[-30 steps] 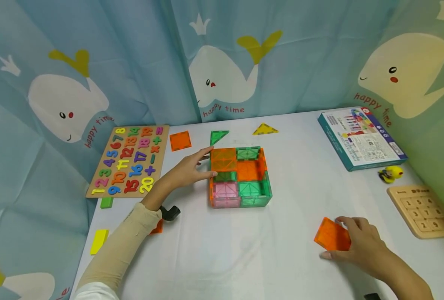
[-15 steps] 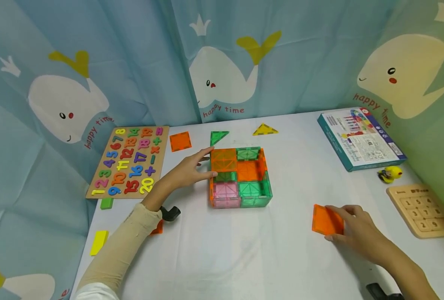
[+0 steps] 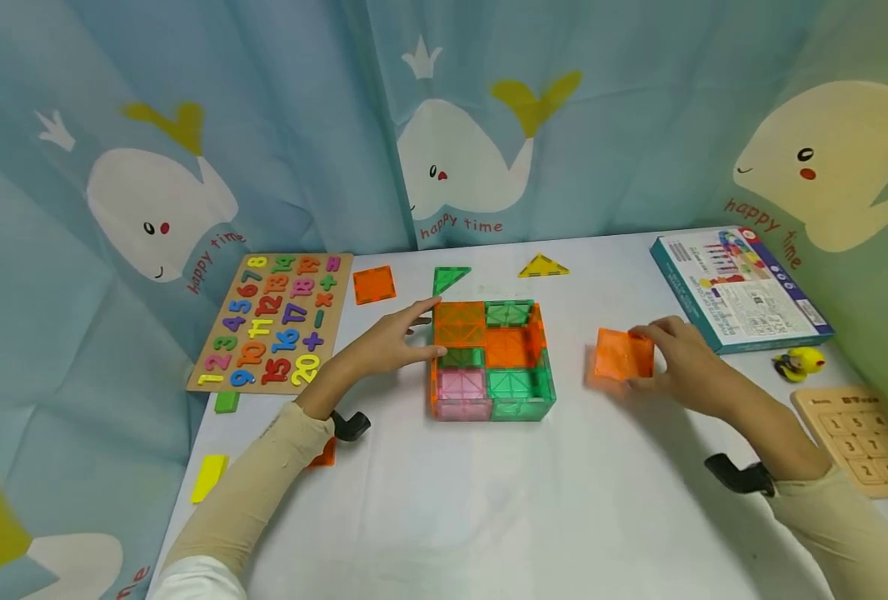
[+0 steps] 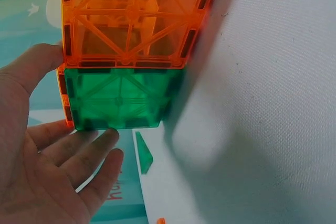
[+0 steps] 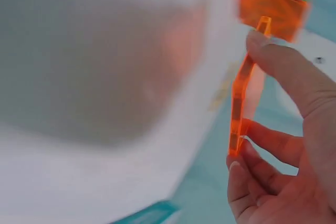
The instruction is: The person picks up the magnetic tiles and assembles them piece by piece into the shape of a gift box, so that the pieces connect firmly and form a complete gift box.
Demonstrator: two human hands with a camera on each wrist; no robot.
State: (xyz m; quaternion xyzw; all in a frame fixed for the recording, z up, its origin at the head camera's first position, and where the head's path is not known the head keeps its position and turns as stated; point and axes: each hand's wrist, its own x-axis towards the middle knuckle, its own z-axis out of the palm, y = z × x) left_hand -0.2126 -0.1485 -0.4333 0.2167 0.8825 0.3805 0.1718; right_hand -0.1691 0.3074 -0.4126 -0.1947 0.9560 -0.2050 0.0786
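A low box of see-through magnetic tiles (image 3: 521, 408), in orange, green and pink, stands mid-table. An orange square tile covers its far left quarter; the rest is open on top. Beside that corner is my left hand (image 3: 391, 342), its thumb and fingertips touching the box's left edges, the fingers spread and fairly straight. In the left wrist view the fingertips lie along the green tile (image 4: 118, 100). My right hand (image 3: 687, 367) pinches an orange square magnetic tile (image 3: 624, 354) between thumb and fingers, to the right of the box. The right wrist view shows this tile edge-on.
Behind the box lie a green triangle tile (image 3: 450, 279) and a yellow triangle tile (image 3: 543, 267). An orange square tile (image 3: 374, 285) and a number board (image 3: 271, 325) are at left. A cardboard box (image 3: 740, 287), a small yellow toy (image 3: 800, 362) and a wooden number board (image 3: 864, 437) stand right.
My right hand has carried the orange tile up and left, from the front right of the table toward the box. My left hand stays at the box. The head view has shifted slightly.
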